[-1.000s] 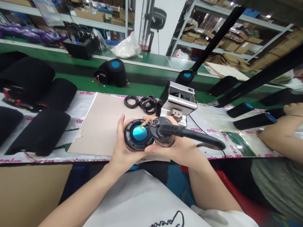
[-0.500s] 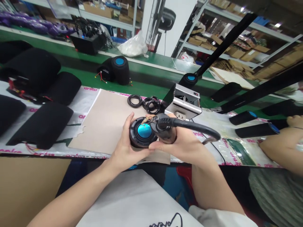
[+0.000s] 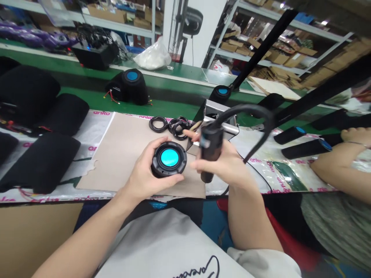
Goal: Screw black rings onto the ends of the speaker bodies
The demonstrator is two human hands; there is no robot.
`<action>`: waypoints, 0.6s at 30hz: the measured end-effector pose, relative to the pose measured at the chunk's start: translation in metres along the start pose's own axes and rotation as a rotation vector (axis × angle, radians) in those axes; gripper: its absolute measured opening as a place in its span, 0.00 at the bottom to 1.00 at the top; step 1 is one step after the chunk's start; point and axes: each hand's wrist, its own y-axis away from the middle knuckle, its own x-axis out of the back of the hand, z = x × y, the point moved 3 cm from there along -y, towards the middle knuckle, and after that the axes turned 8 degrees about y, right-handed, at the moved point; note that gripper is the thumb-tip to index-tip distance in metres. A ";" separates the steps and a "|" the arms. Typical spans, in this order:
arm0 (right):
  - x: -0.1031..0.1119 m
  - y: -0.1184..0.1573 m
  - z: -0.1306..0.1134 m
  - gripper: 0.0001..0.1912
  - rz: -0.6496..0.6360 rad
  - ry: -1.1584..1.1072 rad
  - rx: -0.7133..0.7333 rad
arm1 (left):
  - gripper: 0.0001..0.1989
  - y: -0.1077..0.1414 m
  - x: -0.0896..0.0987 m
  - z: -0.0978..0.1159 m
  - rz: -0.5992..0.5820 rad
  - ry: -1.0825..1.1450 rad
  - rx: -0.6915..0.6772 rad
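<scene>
My left hand [image 3: 142, 170] is closed around the side of a black cylindrical speaker [image 3: 157, 161] with a shiny blue disc facing up. A black ring with notched edges sits around the disc. My right hand [image 3: 228, 162] grips a corded electric screwdriver [image 3: 213, 148], held just right of the speaker and apart from it. A thick black cable arches from its top. Its tip is hard to make out. Several loose black rings [image 3: 158, 124] lie behind the speaker on a cardboard sheet [image 3: 116, 154].
A silver screw feeder box [image 3: 222, 119] stands behind my right hand. Black fabric-covered speaker bodies [image 3: 40, 162] with loose wires crowd the left. More blue-ended speakers [image 3: 307, 148] lie at right, near a co-worker's arm [image 3: 339, 166]. A green conveyor [image 3: 179, 92] runs behind.
My right hand has moved the screwdriver away from the speaker to the right, swinging its cable upward. My left hand keeps its hold, and the speaker's face is now uncovered. The view has shifted slightly.
</scene>
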 end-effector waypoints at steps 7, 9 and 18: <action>0.082 0.013 -0.008 0.28 0.885 -0.612 0.319 | 0.41 0.000 0.002 0.008 0.033 -0.056 -0.053; 0.093 0.015 -0.012 0.30 0.958 -0.622 0.397 | 0.40 -0.002 0.002 0.007 0.041 -0.045 -0.077; 0.065 -0.028 -0.010 0.35 0.706 -0.420 0.414 | 0.38 -0.017 -0.034 0.005 -0.024 -0.016 -0.106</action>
